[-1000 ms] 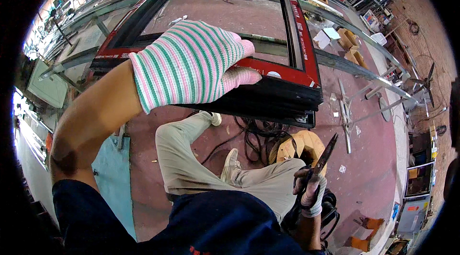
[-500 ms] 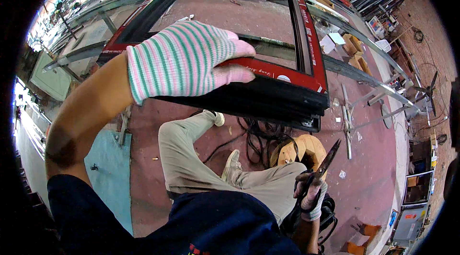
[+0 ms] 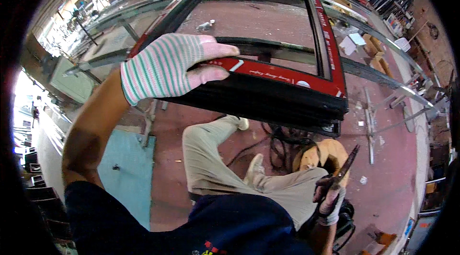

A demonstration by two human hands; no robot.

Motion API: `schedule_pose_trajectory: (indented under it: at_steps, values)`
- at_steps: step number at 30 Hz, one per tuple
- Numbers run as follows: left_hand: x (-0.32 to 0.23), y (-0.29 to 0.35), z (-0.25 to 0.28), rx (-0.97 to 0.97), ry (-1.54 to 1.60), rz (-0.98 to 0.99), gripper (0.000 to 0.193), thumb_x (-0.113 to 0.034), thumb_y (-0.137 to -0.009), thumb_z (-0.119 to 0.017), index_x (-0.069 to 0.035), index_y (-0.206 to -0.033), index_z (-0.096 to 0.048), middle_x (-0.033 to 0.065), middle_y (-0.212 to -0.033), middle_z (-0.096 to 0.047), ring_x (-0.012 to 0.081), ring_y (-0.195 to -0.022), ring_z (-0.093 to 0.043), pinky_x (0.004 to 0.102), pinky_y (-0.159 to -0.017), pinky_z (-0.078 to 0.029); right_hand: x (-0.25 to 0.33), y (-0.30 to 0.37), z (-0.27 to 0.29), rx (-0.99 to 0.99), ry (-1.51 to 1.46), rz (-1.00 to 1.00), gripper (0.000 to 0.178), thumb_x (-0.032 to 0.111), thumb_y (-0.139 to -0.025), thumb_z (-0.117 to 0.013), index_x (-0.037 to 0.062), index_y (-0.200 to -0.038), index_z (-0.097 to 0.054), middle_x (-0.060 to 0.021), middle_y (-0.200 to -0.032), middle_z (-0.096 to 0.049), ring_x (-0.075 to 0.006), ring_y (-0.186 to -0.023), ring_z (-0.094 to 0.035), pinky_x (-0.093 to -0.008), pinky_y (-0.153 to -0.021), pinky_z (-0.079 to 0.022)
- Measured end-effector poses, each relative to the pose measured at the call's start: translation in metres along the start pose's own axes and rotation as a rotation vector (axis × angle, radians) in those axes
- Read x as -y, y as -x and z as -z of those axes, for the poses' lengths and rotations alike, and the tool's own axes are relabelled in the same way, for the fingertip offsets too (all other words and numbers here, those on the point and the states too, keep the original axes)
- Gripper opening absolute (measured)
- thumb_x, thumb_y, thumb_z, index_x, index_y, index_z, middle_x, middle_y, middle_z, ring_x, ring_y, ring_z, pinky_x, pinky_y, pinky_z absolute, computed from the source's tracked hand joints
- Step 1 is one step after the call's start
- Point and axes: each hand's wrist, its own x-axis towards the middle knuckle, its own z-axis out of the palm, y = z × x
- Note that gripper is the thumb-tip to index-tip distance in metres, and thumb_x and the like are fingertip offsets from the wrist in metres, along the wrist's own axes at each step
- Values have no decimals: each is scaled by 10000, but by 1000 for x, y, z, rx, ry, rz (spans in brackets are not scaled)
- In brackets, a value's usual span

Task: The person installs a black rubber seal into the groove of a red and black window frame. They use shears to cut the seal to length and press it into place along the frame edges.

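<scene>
Head — one tool [image 3: 348, 164], probably scissors

The left hand [image 3: 165, 68], in a glove with pink, white and green stripes, grips the near bar of a black frame [image 3: 292, 78] covered by red film. Lower and to its right, the right hand [image 3: 329, 204] holds 1 dark pointed tool [image 3: 348, 163], with the tip directed upward. Just beyond this hand is a wood-coloured ring [image 3: 336, 148]; black cable [image 3: 277, 144] lies to its left. Below the left hand, there is a blue-green board [image 3: 128, 178]. Far right of the left hand stand open cardboard boxes [image 3: 375, 51].
</scene>
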Motion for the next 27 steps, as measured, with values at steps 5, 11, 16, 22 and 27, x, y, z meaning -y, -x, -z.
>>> schedule_pose_trajectory:
  at_steps: [5, 11, 16, 22, 27]
  values:
    - [31, 57, 18, -48, -39, 84, 452, -193, -886, -696, -56, -1313, -635, 166, -1040, -687, 337, -940, -679, 392, -868, -532, -7, -1, 2, 85, -72, -13, 630, 618, -994, -504, -2, -1006, -615, -65, -682, -578, -153, -455, -488, -283, -399, -370]
    - [73, 106, 46, -125, -404, -2, 453, -367, -858, -743, -62, -1188, -680, 112, -1139, -677, 350, -1163, -602, 468, -1050, -451, -20, -15, 3, 68, -60, -10, 537, 515, -1048, -441, 8, -1002, -610, -51, -552, -510, -170, -337, -409, -288, -349, -322]
    - [76, 137, 64, -252, -617, 75, 492, -439, -829, -747, -94, -1175, -683, 86, -1184, -674, 341, -1203, -589, 495, -1089, -424, -19, -21, 0, 93, -27, 54, 600, 594, -1014, -460, 10, -1050, -592, -56, -582, -532, -155, -343, -401, -287, -354, -316]
    - [-27, 50, 5, -340, -308, 115, 584, -486, -842, -723, -33, -1205, -652, 131, -1157, -662, 349, -1121, -599, 488, -1027, -443, 4, -25, -26, -3, -98, 68, 635, 635, -1005, -467, 16, -986, -608, -18, -526, -470, -130, -395, -419, -274, -377, -277]
    - [-81, -25, -45, -312, -168, 256, 621, -617, -886, -605, -15, -1029, -660, 143, -909, -638, 310, -871, -618, 441, -825, -492, 31, -32, -38, 27, -45, 191, 642, 636, -1011, -450, 17, -961, -614, -9, -498, -452, -127, -400, -415, -273, -415, -291]
